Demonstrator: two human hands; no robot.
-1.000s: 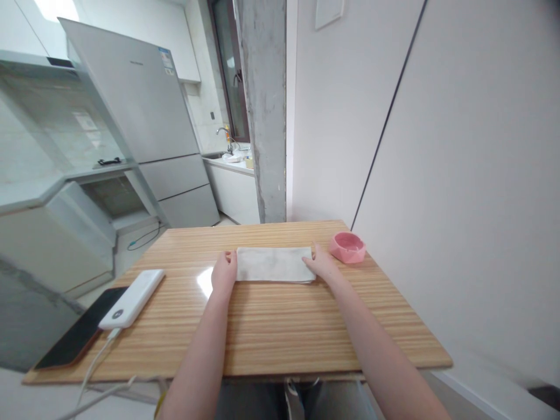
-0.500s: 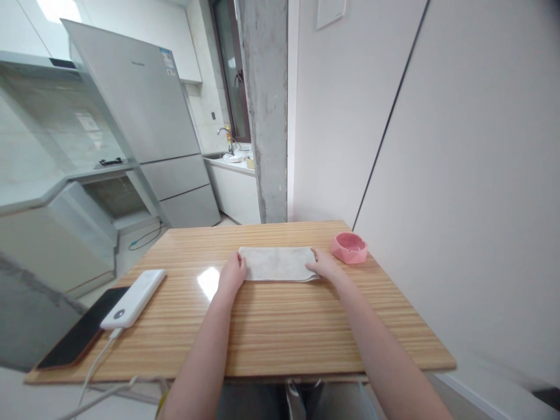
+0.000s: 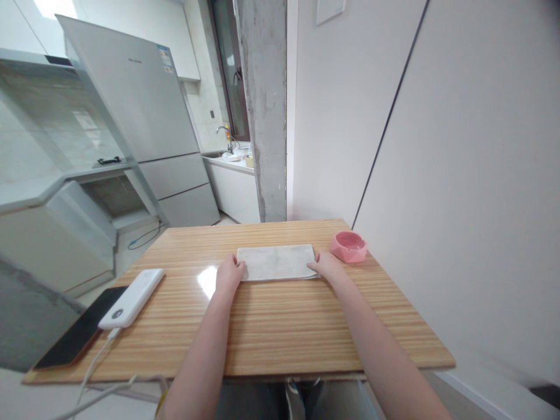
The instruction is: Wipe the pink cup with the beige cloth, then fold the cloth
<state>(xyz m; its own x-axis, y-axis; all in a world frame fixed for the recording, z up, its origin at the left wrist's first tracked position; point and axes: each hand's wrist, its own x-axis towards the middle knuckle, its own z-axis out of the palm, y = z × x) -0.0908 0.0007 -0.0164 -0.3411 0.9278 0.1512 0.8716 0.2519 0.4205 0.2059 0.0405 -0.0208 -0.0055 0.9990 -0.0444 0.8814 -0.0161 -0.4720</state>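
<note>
A folded off-white cloth (image 3: 276,262) lies flat on the wooden table (image 3: 289,332) as a long strip running left to right. At its left end, my left hand (image 3: 228,274) is closed on the edge, thumb against the cloth and the other fingers curled. My right hand (image 3: 328,267) pinches the opposite end near the close corner, its thumb over the cloth and some fingers hidden. Slightly beyond my right hand sits a pink faceted ashtray (image 3: 349,246), apart from the cloth.
On the table's left side a white power bank (image 3: 132,298) with a cable (image 3: 94,364) rests partly on a dark flat pad (image 3: 81,332). A pale wall (image 3: 459,175) rises along the right. Beyond the table stand a concrete pillar (image 3: 268,116) and a refrigerator (image 3: 131,99).
My hands have shifted slightly nearer along the cloth's ends, and its far corners are now uncovered. The cloth stays in about the same place.
</note>
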